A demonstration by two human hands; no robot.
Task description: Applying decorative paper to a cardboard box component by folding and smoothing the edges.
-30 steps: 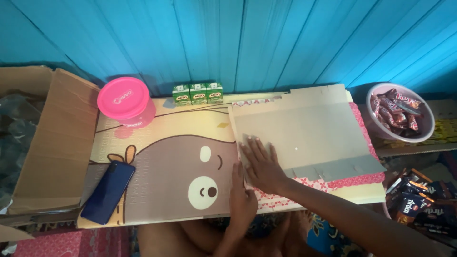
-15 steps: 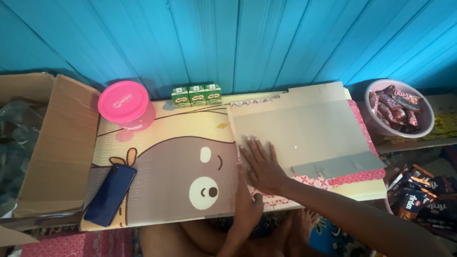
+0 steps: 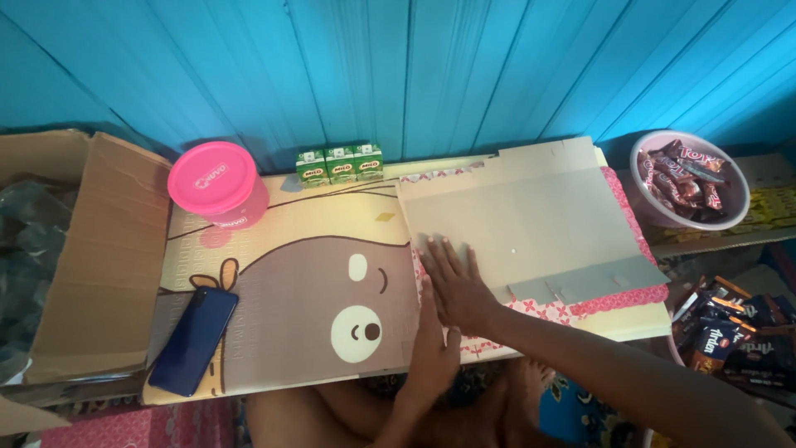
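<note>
The right hand (image 3: 454, 286) lies flat with fingers spread, gripping nothing, on the near left corner of the flat grey-brown cardboard sheet (image 3: 522, 224), which rests on the bear-print bench (image 3: 315, 290); the left hand (image 3: 433, 353), partly beneath it, rests at the bench's near edge, its grip impossible to tell. The sheet looks light, stiff and creasable, best taken by an edge. Farther back stand a round pink-lidded plastic tub (image 3: 217, 181) and three small green drink cartons (image 3: 340, 163), while the snack bowl (image 3: 643, 203) is partly cut off.

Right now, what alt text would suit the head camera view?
A person's right hand presses flat on a folded cardboard sheet lying on a cartoon-bear table, the left hand tucked beneath it. A pink-lidded tub and a blue phone sit left.
</note>
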